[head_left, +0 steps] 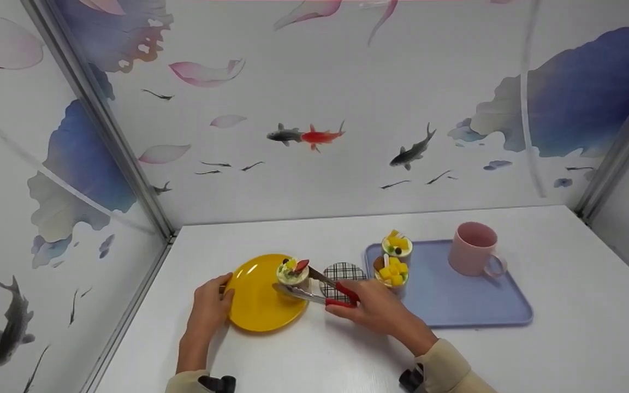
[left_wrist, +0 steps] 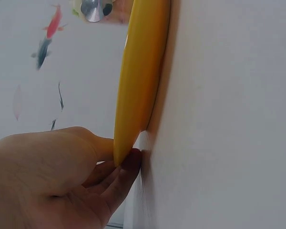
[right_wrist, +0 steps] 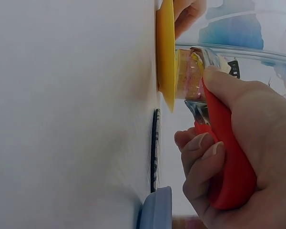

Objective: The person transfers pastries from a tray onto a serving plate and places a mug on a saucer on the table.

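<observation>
Plate [head_left: 260,314]: solid yellow
Tongs [head_left: 347,291]: red handles, silver arms
Dessert cup [head_left: 293,275], lower centre of the frame: white top; red, yellow and green pieces
Coaster [head_left: 347,271]: black-and-white plaid
Tray [head_left: 440,303]: plain lavender-blue
Mug [head_left: 470,255]: pink
Fruit cups [head_left: 392,273]: yellow cubes
Back panel [head_left: 358,185]: white, blue blotches, pink petals, grey and red fish

- I'm catching bright glare on the yellow plate [head_left: 261,300]: glossy and smooth, plastic or ceramic, can't tell which.
- Now the tongs [head_left: 314,298]: shiny metal, running back into smooth red handles [right_wrist: 231,176] that look like plastic or rubber.
- I see right through the dessert cup [right_wrist: 185,74], clear plastic by its look.
- Blue tray [head_left: 467,305], satin plastic; pink mug [head_left: 468,256], smooth, softly sheened.
- My white tabletop [head_left: 347,360] shows smooth, faintly shiny.
- Metal-looking corner post [head_left: 95,109]; matt cloth sleeve [head_left: 445,363].
</observation>
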